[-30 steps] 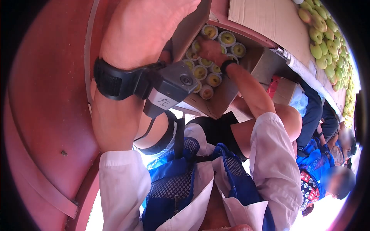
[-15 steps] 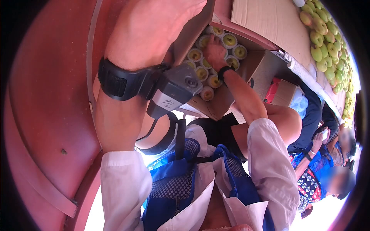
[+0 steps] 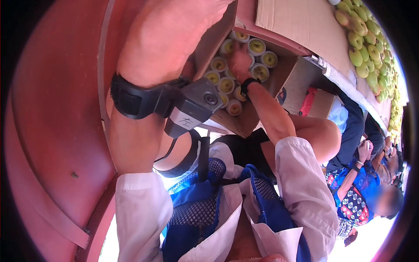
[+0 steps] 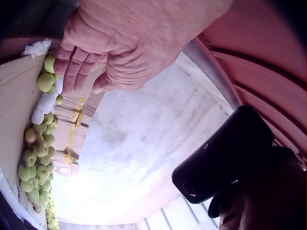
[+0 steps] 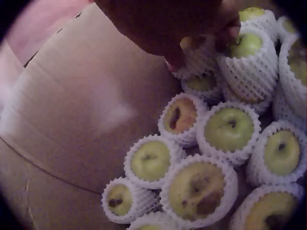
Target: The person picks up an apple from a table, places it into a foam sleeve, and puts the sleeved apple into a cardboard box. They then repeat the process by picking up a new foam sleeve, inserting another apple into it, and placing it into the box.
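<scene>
In the head view a cardboard box holds several pale green-yellow apples in white foam nets, stems and ends facing up. My right hand reaches down among them toward the far left side of the box. In the right wrist view, thumb and fingers of this hand grip a netted apple beside the cardboard wall. Another netted apple stands right against the fingers. My left hand is raised past the box's left side, its fingers loosely extended with nothing held.
A red metal panel rises along the left. Loose green fruit lies piled on cardboard at the upper right. An open carton with red on it stands right of the box. Another person is at the far right.
My right hand has stayed in the box, shifting slightly right, then back left among the apples. The left arm has barely moved. The person at the right has raised their hands.
</scene>
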Demonstrator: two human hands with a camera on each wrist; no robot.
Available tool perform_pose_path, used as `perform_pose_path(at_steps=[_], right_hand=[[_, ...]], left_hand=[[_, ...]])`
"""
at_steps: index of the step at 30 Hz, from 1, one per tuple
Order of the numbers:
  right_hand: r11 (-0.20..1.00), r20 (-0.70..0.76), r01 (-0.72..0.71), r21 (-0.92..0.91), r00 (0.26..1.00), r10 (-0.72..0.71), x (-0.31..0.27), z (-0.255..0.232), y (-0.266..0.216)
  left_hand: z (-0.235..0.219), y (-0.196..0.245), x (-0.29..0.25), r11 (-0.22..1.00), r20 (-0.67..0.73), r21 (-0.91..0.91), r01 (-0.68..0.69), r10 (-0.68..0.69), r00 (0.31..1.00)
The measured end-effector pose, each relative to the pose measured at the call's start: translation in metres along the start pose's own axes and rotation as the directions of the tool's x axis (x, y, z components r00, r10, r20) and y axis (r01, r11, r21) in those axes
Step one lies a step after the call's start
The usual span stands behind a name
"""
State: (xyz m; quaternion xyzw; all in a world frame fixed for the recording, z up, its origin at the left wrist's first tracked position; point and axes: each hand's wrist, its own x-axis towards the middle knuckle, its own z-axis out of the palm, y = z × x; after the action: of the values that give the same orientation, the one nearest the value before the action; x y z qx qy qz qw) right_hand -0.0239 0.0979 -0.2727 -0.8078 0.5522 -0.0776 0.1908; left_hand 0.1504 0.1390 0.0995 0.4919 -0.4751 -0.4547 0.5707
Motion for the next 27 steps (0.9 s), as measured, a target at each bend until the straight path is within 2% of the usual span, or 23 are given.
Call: perform_pose_path(at_steps=[3, 9, 12, 15, 18, 21, 27], right_hand=[[0.999, -0.064, 0.051, 0.009, 0.997, -0.051, -0.008, 0.001, 0.002], [1.0, -0.002, 0.017, 0.008, 1.0, -0.017, -0.005, -0.016, 0.0], [0.992, -0.088, 0.1, -0.072, 0.99, -0.107, -0.008, -0.013, 0.01], [0.987, -0.066, 0.112, -0.116, 0.991, -0.12, -0.006, -0.008, 0.015], [0.983, -0.053, 0.065, -0.173, 0.996, -0.075, -0.003, 0.003, 0.019], [0.989, -0.072, 0.087, -0.116, 0.993, -0.095, -0.011, 0.0, 0.019], [0.997, -0.013, 0.049, -0.066, 0.999, -0.05, -0.017, -0.008, 0.013]], left_hand=[[0.001, -0.001, 0.0, 1.0, -0.002, 0.003, 0.001, -0.001, 1.0], [0.001, 0.0, -0.002, 1.0, -0.002, 0.006, -0.002, 0.002, 1.0], [0.0, 0.001, -0.001, 1.0, -0.008, 0.001, -0.003, 0.003, 1.0], [0.0, 0.002, -0.001, 1.0, -0.008, -0.003, -0.003, 0.003, 1.0], [0.001, 0.001, -0.001, 1.0, -0.012, -0.009, -0.004, 0.004, 1.0], [0.001, 0.0, -0.001, 1.0, -0.02, -0.007, -0.004, 0.004, 1.0], [0.0, 0.002, 0.001, 1.0, -0.03, -0.014, -0.006, 0.005, 1.0]])
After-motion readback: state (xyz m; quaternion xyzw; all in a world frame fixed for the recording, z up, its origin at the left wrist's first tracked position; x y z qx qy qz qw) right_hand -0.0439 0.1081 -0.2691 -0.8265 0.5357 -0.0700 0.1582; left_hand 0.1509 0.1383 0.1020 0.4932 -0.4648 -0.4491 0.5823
